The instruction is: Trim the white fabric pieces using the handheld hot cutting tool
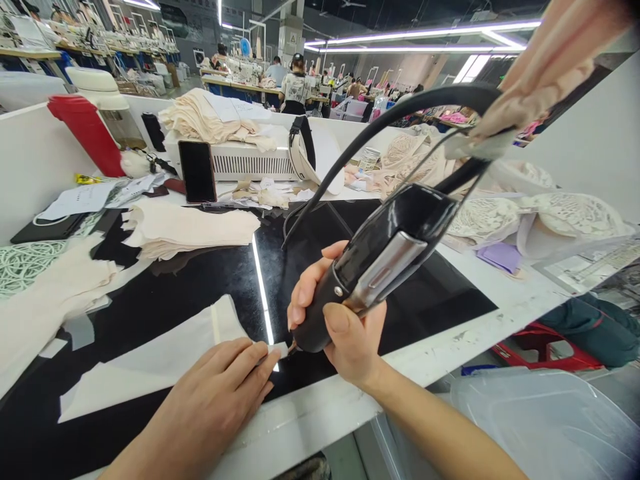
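My right hand (350, 333) is wrapped round a black corded hand tool (365, 260) with a metal lever along its side. The tool is tilted, and its narrow tip points down at the end of a pale fabric piece (160, 347). My left hand (225, 380) lies on that fabric, fingers together, gripping its right end close to the tip. How the fabric is folded under the fingers is partly hidden. Beneath lies a glossy black board (440, 293) on the white table. A thick black cable (400, 103) arches from the tool's top, beside hanging pinkish cloth (550, 73).
Stacked cream fabric pieces (190, 227) lie behind my left hand. A phone (197, 172) leans on a white vented box (250, 163) bearing more fabric. Lace bra cups (570, 223) fill the right back. A clear plastic bin (540, 413) stands below the table edge.
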Action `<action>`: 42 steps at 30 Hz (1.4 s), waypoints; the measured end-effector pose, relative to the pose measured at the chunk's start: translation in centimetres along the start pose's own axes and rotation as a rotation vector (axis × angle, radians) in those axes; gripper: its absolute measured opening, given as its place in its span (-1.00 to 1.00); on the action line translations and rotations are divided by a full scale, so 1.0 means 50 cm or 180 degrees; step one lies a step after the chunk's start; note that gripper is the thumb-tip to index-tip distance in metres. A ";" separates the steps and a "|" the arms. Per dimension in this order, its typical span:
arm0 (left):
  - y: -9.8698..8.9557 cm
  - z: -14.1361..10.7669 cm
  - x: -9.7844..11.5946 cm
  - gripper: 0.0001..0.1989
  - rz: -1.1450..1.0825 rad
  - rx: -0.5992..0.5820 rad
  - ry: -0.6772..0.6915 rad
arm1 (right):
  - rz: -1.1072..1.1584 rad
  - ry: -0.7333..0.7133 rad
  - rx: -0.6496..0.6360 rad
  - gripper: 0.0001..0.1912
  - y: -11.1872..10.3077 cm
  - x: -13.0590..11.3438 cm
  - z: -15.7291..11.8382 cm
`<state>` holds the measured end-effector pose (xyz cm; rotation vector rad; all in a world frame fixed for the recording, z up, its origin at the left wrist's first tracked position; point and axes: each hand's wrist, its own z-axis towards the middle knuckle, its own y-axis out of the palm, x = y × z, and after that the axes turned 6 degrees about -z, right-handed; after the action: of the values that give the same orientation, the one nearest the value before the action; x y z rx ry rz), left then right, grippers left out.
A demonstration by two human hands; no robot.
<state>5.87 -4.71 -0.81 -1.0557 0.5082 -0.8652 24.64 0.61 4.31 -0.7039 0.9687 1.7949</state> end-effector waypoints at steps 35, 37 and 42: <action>-0.007 0.019 -0.025 -0.69 -0.0450 -0.0072 0.0045 | 0.0060 -0.0087 0.0128 -0.52 0.005 0.000 0.007; -0.008 0.020 -0.025 -0.69 -0.0446 -0.0065 0.0040 | 0.0001 -0.0082 0.0135 -0.51 0.004 0.003 0.007; -0.010 0.021 -0.025 -0.68 -0.0412 -0.0077 0.0026 | -0.0023 -0.0099 0.0161 -0.50 0.004 0.004 0.011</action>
<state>5.74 -3.23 0.06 -1.1169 0.4619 -0.9797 24.36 1.13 4.49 -0.6454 0.9863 1.7640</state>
